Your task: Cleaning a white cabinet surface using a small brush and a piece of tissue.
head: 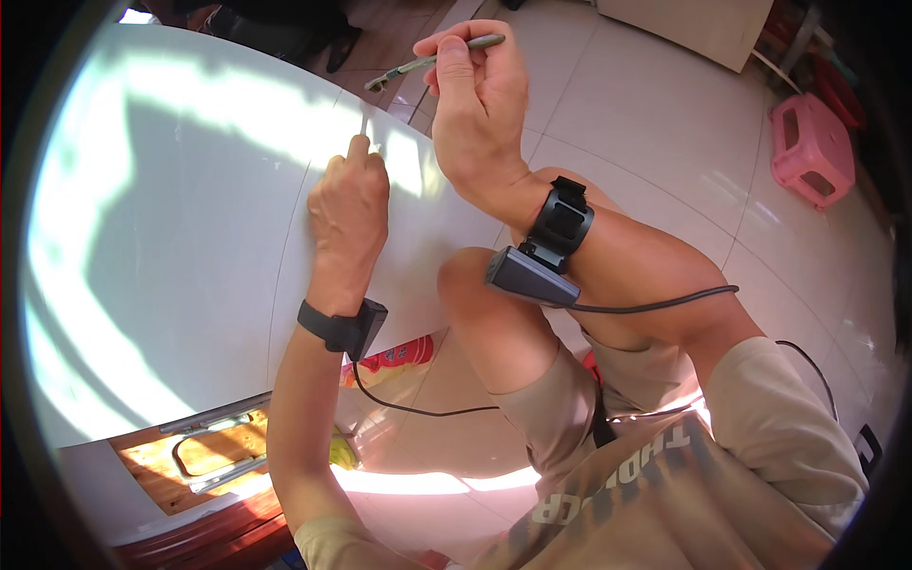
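Observation:
A slim green-handled tool (427, 60), possibly a small brush, is pinched between the thumb and fingers of my right hand (481, 100). Its bent, dirty-looking tip points left, above the edge of a large white panel (206, 235). My left hand (350, 203) rests on that panel with curled fingers and the index finger stretched forward. Under this finger a thin pale tool (364, 122) sticks out toward the panel's far edge; its grip is hidden in the hand. Sunlight washes out the area around its tip.
Below the panel sit a wooden board with a metal frame (221, 456) and a red printed packet (395, 360). A pink plastic stool (812, 149) stands on the tiled floor (641, 107). Black cables (655, 303) run from both wrist devices. Another person's foot (343, 50) shows beyond the panel.

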The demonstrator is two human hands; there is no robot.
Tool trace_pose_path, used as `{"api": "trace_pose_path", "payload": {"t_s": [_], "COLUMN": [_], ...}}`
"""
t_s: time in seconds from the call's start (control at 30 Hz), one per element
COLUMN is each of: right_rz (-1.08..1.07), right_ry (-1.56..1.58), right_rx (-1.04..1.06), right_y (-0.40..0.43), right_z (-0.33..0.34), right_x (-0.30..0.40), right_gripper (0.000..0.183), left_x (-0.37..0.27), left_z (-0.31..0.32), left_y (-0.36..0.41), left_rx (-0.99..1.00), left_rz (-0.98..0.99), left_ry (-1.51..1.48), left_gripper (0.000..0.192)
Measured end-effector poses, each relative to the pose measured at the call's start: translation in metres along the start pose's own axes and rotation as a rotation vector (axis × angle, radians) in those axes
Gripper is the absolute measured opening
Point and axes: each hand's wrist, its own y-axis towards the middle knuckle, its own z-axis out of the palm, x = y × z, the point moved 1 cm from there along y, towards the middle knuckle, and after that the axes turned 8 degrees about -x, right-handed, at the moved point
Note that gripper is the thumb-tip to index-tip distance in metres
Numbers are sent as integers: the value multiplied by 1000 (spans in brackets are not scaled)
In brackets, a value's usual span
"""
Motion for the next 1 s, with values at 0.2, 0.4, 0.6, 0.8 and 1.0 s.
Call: {"api": "trace_pose_path", "payload": {"t_s": [0.2,0.4,0.6,0.8,1.0], "right_rz": [116,-14,9,-125,66], "right_ry": [2,-104,-115,-83,-92], "right_rx": [157,456,669,690,520], "right_y": [-30,-56,-102,-84,-76], "right_z": [11,4,11,6,18], "right_x": [8,23,51,45,39], "right_gripper": [12,6,17,9,23], "left_x": [-14,-56,-97,-139,-131], "left_z": [26,9,-1,-10,-4], "left_y": [-119,-206,-277,-326,-317], "left_rx": [-15,-57,-132,-206,-258], "left_rz": [-29,-376,-1122,-1533,-1551], "left_ry": [-207,-494,-674,-712,-747], "left_gripper": [13,22,19,8,7]}}
